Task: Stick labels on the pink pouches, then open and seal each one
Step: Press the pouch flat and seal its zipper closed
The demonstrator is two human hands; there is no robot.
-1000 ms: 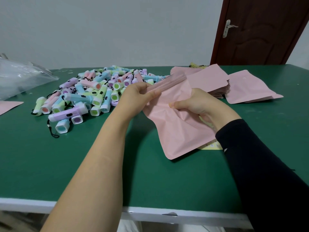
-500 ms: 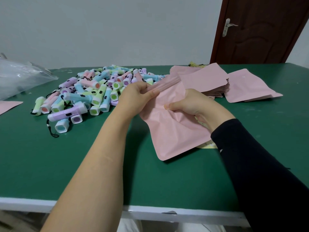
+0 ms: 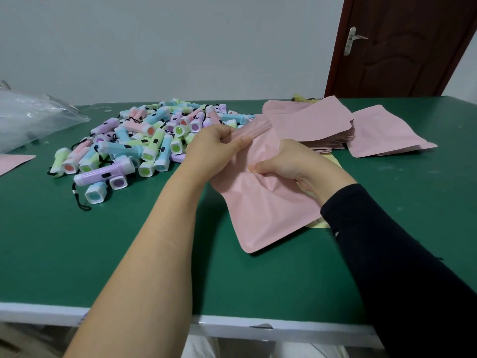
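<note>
A pink pouch [image 3: 265,205] is held just above the green table [image 3: 77,254], its lower corner pointing toward me. My left hand [image 3: 214,148] pinches the pouch's top strip between thumb and fingers. My right hand [image 3: 291,164] grips the crumpled upper right part of the same pouch. A yellow label sheet [image 3: 318,224] peeks out from under the pouch and my right sleeve. Behind my hands lies a stack of pink pouches [image 3: 309,125], with one more pink pouch [image 3: 387,133] to its right.
A pile of pastel toy flashlights [image 3: 139,146] with black cords covers the table's left middle. A clear plastic bag [image 3: 28,117] lies at far left, with a pink pouch corner [image 3: 13,161] below it. A brown door [image 3: 402,45] stands behind on the right.
Both hands with the pouch have drifted slightly left and toward me. My left fingers have slid along the pouch's top strip, and the pouch is more crumpled.
</note>
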